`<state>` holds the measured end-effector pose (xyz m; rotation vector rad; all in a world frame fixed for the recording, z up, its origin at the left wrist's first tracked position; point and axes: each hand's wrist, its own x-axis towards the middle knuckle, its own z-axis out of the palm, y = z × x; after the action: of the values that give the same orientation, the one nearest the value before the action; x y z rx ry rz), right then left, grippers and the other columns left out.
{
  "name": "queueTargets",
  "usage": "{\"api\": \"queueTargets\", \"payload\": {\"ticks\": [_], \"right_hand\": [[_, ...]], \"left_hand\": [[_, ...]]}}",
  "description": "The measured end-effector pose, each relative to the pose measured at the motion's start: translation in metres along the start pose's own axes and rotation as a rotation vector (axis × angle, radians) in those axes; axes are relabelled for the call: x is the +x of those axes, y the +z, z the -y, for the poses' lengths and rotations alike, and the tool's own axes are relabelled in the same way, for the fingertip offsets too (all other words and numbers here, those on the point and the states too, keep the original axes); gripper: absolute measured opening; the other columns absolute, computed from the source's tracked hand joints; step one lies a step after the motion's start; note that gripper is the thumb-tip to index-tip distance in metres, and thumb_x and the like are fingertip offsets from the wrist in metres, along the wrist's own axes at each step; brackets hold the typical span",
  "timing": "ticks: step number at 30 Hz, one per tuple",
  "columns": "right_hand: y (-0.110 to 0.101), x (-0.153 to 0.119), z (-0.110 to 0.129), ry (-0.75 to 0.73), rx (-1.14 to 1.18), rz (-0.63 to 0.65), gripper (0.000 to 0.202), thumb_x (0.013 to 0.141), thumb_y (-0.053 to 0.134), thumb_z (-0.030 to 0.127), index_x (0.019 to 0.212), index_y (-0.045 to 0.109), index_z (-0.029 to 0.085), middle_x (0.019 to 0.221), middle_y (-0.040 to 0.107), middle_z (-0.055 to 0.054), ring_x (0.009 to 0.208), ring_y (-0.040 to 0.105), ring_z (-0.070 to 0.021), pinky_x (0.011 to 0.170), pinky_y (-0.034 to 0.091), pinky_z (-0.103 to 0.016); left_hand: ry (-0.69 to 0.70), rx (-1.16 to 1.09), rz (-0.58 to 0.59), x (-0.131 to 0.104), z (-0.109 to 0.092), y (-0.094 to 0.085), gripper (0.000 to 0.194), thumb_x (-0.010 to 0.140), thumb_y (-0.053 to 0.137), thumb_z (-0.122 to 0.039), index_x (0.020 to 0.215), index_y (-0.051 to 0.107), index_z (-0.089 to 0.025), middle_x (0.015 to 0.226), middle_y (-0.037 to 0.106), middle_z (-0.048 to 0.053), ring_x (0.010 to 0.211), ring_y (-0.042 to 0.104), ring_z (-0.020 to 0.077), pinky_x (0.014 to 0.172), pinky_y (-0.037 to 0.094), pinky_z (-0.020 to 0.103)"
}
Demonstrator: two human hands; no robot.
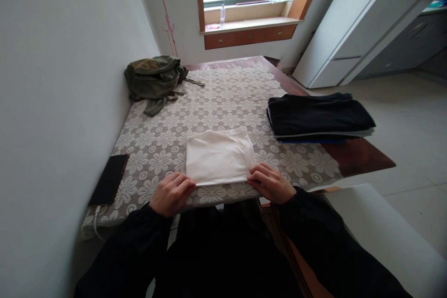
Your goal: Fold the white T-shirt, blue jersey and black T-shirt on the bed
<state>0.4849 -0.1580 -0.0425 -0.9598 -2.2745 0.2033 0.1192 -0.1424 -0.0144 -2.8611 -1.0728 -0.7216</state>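
Note:
A white cloth, folded into a rough rectangle, lies flat near the front edge of the table. My left hand pinches its near left corner. At the near right corner, the fingers of my right hand are closed on the cloth. The near edge runs nearly straight between both hands. Some loose layers show along the right side and at the far edge.
A patterned lace tablecloth covers the table. A stack of dark folded clothes lies at the right, a green backpack at the back left. Near the left wall, a black phone is plugged into a white cable.

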Motion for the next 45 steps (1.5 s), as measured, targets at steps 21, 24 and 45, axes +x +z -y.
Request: {"api": "queueTargets", "payload": {"ticks": [21,24,45], "right_hand": [[0.028,0.035,0.030,-0.056,-0.190,0.132,0.016,0.104,0.054,0.025,0.094,0.065,0.021,0.087,0.066,-0.005,0.082,0.054,-0.0207,0.075,0.038,-0.036],[0.030,0.036,0.026,-0.064,-0.161,0.117,0.019,0.104,0.054,0.025,0.088,0.063,0.020,0.085,0.066,-0.005,0.080,0.053,-0.0201,0.074,0.038,-0.036],[0.027,0.036,0.023,-0.027,-0.039,0.106,0.017,0.104,0.056,0.027,0.088,0.062,0.021,0.085,0.066,-0.003,0.080,0.056,-0.0188,0.077,0.043,-0.034]], "left_hand": [[-0.023,-0.069,0.009,0.054,-0.052,0.045,0.017,0.101,0.060,-0.028,0.088,0.068,-0.021,0.090,0.071,0.003,0.083,0.061,0.0191,0.075,0.048,0.035],[-0.032,-0.075,0.000,0.046,-0.044,0.042,0.021,0.102,0.057,-0.029,0.085,0.067,-0.021,0.088,0.071,0.003,0.081,0.061,0.0179,0.074,0.048,0.034],[-0.069,0.028,-0.031,-0.003,-0.004,0.000,0.015,0.101,0.059,-0.025,0.090,0.068,-0.022,0.085,0.072,0.002,0.080,0.063,0.0173,0.074,0.051,0.032]]}}
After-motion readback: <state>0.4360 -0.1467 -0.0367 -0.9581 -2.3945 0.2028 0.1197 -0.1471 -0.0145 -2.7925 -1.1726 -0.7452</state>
